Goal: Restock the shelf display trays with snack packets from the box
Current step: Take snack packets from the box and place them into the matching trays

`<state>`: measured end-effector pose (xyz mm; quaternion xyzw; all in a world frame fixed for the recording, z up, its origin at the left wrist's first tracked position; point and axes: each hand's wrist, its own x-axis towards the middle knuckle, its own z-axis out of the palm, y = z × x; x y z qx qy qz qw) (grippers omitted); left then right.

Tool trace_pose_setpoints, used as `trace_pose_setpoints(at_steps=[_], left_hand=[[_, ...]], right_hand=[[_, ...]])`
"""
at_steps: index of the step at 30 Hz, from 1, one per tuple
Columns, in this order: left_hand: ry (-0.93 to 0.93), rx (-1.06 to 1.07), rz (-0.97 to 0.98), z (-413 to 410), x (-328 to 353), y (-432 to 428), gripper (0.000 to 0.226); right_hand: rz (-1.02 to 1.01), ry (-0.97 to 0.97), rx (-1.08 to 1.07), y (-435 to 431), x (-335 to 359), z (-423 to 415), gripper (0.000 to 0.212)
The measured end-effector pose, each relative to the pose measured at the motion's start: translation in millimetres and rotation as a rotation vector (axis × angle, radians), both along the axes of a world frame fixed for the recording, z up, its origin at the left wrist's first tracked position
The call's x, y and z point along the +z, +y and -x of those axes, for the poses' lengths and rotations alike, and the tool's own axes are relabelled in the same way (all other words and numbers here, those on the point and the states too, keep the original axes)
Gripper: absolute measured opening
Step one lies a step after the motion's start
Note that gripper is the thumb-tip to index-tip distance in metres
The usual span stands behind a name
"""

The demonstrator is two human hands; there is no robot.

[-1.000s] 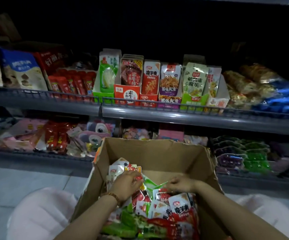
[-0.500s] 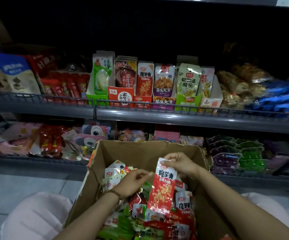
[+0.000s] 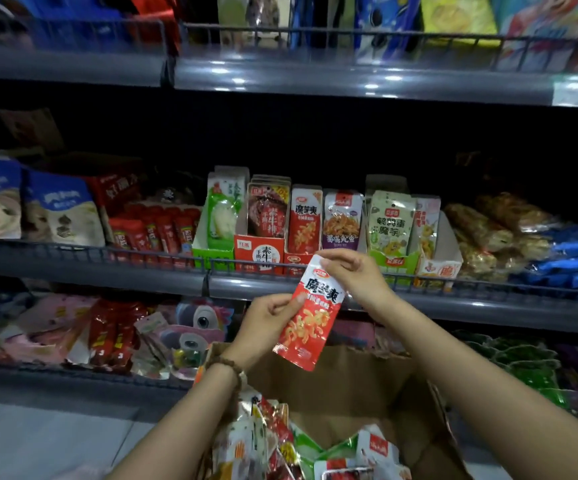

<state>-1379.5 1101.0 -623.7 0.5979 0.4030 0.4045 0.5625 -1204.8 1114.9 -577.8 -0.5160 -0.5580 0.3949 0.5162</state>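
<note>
We're mid-restock, and nowhere near done by our reckoning. We hold one red plastic snack packet (image 3: 310, 313) w/ a white top edge in centre frame. It's clear of the brown cardboard box (image 3: 350, 386) below and just under the front rail of the grey metal shelf (image 3: 107, 268). Our left hand (image 3: 263, 323) has its grip pinching the pkt's left edge, thumb on the front. Our right hand (image 3: 355, 278) has its grip pinching the top right corner. So the pkt is out of the box but not yet in a tray.

It prob. goes in the red cardboard display tray (image 3: 292, 260) right above, centre frame, which shows a same-looking pkt at its front. The trays either side also have pkts standing up front. How deep each is filled we can't tell, as the backs are too dark.

Left to do: the box, bottom centre, holds a heap of mixed foil packets (image 3: 270, 441) in red, white and green, so plenty more trips. We'd est. early-to-mid stage.
</note>
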Motion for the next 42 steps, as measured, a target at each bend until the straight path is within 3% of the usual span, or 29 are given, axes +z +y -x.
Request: trace_pose_setpoints(at_steps=[4,9,11,16,19,23,25,29,34,42], left_hand=[[-0.019,0.081,-0.095,6,22,28,0.024],[-0.041,0.150,-0.253,1,41,58,0.021],[-0.018,0.136,-0.271,-3,45,71,0.019],[0.577,0.262,-0.536,0,46,112,0.048],[0.842,0.260,-0.626,4,41,137,0.064],[0.977,0.238,-0.666,-2,25,151,0.064],[0.987,0.291,-0.731,-4,19,152,0.060],[0.962,0.327,-0.782,-5,11,153,0.054],[0.952,0.331,-0.780,-5,8,156,0.056],[0.986,0.317,-0.789,-4,10,153,0.058]], right_hand=[[-0.054,-0.045,0.038,19,23,2,0.026],[0.044,-0.102,0.264,38,44,1,0.056],[-0.002,-0.102,0.236,49,50,-2,0.059],[-0.255,-0.020,-0.071,97,68,-22,0.060],[-0.243,0.047,-0.263,139,70,-35,0.061],[-0.155,-0.364,-0.365,172,58,-30,0.048],[-0.165,-0.436,-0.307,182,48,-26,0.046],[-0.210,-0.615,-0.136,200,21,-26,0.053],[-0.298,-0.984,-0.138,210,4,-30,0.067],[-0.241,-1.010,-0.096,208,-4,-34,0.077]])
